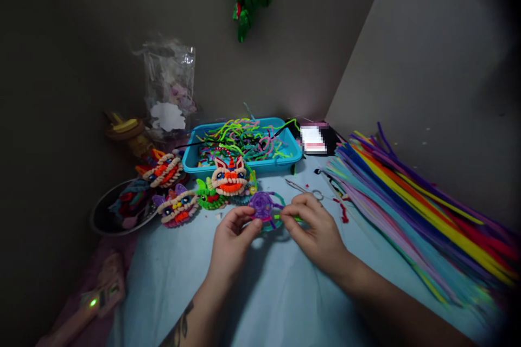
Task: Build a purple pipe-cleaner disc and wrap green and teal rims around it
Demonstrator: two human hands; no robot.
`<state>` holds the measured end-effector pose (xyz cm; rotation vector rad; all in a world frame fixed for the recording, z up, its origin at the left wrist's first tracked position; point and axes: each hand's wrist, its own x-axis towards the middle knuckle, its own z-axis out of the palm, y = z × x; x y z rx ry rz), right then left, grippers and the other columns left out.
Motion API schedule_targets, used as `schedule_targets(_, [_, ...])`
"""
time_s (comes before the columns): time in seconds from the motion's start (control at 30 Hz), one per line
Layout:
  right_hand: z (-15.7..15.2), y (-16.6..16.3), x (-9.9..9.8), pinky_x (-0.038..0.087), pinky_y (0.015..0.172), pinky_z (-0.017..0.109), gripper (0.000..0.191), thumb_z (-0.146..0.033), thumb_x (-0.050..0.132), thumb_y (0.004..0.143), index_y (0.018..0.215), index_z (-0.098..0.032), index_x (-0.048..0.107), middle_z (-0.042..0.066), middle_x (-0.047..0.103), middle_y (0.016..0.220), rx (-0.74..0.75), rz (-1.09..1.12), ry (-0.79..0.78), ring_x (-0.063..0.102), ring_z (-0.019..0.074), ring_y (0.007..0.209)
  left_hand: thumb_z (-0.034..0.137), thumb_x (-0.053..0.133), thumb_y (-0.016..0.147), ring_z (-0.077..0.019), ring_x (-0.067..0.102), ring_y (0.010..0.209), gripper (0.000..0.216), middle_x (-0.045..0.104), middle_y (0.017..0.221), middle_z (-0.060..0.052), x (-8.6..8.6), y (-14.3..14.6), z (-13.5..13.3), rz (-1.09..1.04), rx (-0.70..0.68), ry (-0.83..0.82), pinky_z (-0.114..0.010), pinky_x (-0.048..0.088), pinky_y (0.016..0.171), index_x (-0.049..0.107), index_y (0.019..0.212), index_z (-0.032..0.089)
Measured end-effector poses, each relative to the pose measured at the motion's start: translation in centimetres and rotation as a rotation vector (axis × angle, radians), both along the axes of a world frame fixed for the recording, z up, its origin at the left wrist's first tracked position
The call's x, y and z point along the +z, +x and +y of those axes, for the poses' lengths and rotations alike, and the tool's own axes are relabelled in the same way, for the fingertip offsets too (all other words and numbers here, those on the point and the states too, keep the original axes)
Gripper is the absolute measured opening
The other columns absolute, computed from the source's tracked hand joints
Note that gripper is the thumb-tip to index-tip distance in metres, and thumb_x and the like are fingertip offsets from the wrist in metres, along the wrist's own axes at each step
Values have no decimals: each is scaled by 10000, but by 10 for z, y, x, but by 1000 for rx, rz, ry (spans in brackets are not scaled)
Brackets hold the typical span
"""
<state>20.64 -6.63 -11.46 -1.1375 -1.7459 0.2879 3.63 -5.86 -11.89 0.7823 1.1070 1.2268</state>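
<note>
My left hand (236, 230) pinches the left edge of a purple coiled pipe-cleaner piece (261, 206), held above the table. Close beside it on the right, my right hand (311, 222) has thumb and fingertips pressed together on a pipe-cleaner end at the piece's right side; a yellow-green bit shows near those fingertips. A teal pipe-cleaner loop (279, 223) lies around or behind the purple piece; I cannot tell whether it is joined. Just behind stand finished lion heads made of pipe cleaners, among them a cream and orange lion head (230, 176) and a green one (209, 195).
A blue basket (244, 165) of cut pipe-cleaner scraps stands at the back. Long colourful pipe cleaners (411, 206) spread along the right. Scissors (305, 188) lie behind my right hand. At left are a dark bowl (122, 209), more lion heads (178, 206) and a clear bag (169, 76).
</note>
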Motion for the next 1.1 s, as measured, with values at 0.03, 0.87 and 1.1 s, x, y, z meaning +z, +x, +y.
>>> schedule_targets(0.03, [0,0,-1,467,681,279,104,-140,563,848,820,-212,633,14,516,784,-3,-6,-3,549,154,766,224,825,567,-106,598,660,285,664,711,8,0,0,0,4,-6,1,-208,473,636,658,789,160])
schedule_targets(0.87, [-10,-5,-2,452,681,347,101,-126,551,863,851,-171,641,53,597,717,-2,-328,166,511,190,724,233,701,707,-158,612,655,50,676,699,-7,3,2,-13,642,56,361,-253,480,626,666,720,200])
schedule_targets(1.1, [-11,-9,-6,431,652,350,159,-112,512,881,783,-166,625,55,577,663,6,-422,174,486,195,683,193,681,720,-153,591,641,44,658,669,-1,3,2,-17,718,25,447,-249,461,621,655,687,208])
